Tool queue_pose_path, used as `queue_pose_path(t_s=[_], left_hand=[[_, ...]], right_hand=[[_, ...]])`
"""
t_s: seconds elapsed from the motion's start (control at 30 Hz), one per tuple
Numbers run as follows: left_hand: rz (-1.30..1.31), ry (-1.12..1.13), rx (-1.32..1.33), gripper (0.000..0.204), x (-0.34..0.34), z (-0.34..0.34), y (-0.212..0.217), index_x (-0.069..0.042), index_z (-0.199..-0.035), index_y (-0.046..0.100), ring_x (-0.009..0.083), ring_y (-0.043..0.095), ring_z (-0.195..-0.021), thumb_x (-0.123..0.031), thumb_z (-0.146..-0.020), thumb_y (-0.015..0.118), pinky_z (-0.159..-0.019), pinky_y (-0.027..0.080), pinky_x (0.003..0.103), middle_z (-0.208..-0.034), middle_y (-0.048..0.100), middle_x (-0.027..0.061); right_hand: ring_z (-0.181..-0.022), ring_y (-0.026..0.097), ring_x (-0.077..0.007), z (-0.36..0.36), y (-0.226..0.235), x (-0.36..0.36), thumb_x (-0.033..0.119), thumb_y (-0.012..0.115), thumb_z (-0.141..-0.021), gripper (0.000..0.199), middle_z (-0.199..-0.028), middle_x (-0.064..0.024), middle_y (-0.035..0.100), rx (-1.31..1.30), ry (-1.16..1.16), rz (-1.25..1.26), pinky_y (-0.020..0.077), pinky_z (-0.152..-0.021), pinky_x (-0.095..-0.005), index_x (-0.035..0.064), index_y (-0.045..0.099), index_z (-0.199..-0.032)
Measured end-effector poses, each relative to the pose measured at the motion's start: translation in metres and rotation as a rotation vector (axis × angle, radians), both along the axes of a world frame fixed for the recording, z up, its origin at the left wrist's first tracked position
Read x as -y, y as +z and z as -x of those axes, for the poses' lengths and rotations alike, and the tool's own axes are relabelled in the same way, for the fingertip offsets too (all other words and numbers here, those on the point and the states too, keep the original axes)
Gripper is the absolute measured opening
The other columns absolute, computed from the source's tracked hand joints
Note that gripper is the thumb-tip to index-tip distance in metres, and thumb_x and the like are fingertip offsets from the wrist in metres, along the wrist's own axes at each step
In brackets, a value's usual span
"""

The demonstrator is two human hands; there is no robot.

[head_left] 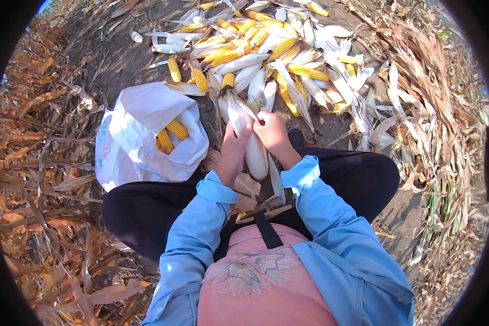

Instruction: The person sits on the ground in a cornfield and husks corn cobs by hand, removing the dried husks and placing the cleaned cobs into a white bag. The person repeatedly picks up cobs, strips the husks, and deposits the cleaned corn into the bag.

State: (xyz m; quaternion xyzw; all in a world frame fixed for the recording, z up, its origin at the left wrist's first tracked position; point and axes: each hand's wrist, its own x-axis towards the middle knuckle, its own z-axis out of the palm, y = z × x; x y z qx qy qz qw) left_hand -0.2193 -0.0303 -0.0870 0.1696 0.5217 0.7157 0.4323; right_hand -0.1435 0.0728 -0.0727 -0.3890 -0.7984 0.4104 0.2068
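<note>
I see my left hand [234, 146] and right hand [271, 133] both clamped on 1 husked corn ear [254, 152]; white sack [141, 136] at 9 o'clock.

Strong daylight fills the scene, apparently from the upper right, though the sun itself is out of frame. The pale husks in the corn pile [266, 54] and the white bag [141, 136] glare close to washed out. The person's body casts 1 soft shadow over the soil [119, 54] and lap. Fisheye bending curves the dry stalks [38, 179] toward the rim, where a black circular border cuts off all 4 corners. The centre is sharp; edges blur slightly, with faint colour fringing.
</note>
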Motion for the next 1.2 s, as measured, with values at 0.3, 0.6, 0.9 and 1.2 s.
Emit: queue_pose_path(t_s=[0.3, 0.6, 0.9, 1.2], left_hand=[[-0.153, 0.078, 0.299, 0.047, 0.004, 0.006, -0.003, -0.001, -0.131, 0.044, 0.0214, 0.055, -0.109, -0.035, -0.099, 0.05, -0.097, 0.044, 0.036, -0.123, 0.055, 0.0107], [-0.104, 0.025, 0.275, 0.058, 0.002, 0.002, -0.009, 0.0, -0.135, 0.039, 0.0254, 0.052, -0.118, -0.039, -0.095, 0.055, -0.102, 0.041, 0.04, -0.132, 0.05, 0.0147], [0.04, 0.301, 0.109, 0.047, -0.005, 0.004, -0.034, 0.006, -0.12, 0.044, 0.0211, 0.057, -0.096, -0.022, -0.089, 0.064, -0.085, 0.047, 0.034, -0.111, 0.056, 0.0154], [-0.162, 0.446, 0.256, 0.046, -0.009, 0.006, -0.006, 0.002, -0.127, 0.036, 0.0253, 0.059, -0.093, -0.016, -0.092, 0.059, -0.081, 0.052, 0.041, -0.109, 0.054, 0.014]], right_hand=[[-0.073, 0.066, -0.0288, -0.003, -0.023, 0.004, 0.017, 0.054, -0.09, 0.022, -0.08, -0.0203, 0.067, 0.006, -0.021, 0.283, 0.0502, -0.067, -0.0379, 0.0, 0.066, -0.098], [-0.078, 0.063, -0.0413, -0.004, 0.001, 0.024, 0.019, 0.056, -0.087, 0.018, -0.08, -0.022, 0.065, 0.254, -0.108, -0.158, 0.0498, -0.069, -0.0479, 0.0026, 0.063, -0.089], [-0.082, 0.061, -0.0435, -0.02, -0.016, -0.008, 0.019, 0.058, -0.084, 0.02, -0.083, -0.0233, 0.064, 0.006, -0.395, -0.173, 0.0489, -0.071, -0.0472, -0.0004, 0.061, -0.09], [-0.071, 0.063, -0.0134, -0.013, -0.039, 0.024, 0.016, 0.053, -0.094, 0.022, -0.085, -0.0067, 0.065, -0.601, -0.246, 0.666, 0.0491, -0.063, -0.0281, -0.0042, 0.06, -0.102]])
